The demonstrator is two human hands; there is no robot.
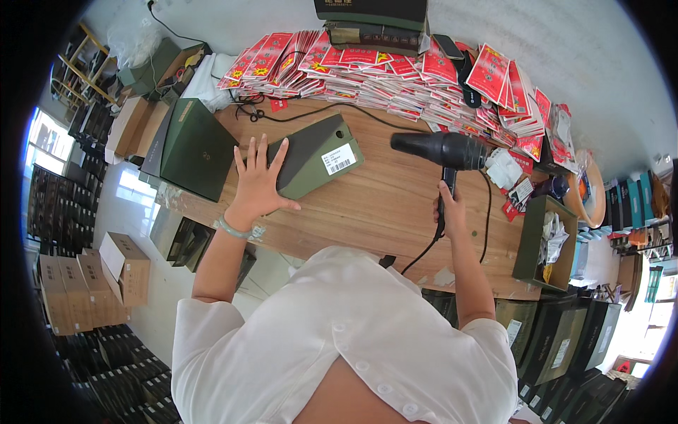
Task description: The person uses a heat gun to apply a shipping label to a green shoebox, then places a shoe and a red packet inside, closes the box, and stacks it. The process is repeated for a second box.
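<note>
In my right hand (452,207) is the handle of a black hair dryer (446,150), raised over the right half of the wooden table. Its nozzle points left, toward a green and dark grey shoe box (304,159). A white barcode label (339,159) is stuck on the side of that box, near a round hole. My left hand (261,173) is spread with fingers apart at the box's left end and seems to touch it; the exact contact is hard to make out. A pale bangle (236,227) circles my left wrist.
Stacks of red and white printed cards (395,78) line the table's back edge, with a phone (448,47) on top. A larger green box (199,152) stands at the left. An open green box (544,244) with packets sits at the right. The dryer's cord (422,253) runs down toward me.
</note>
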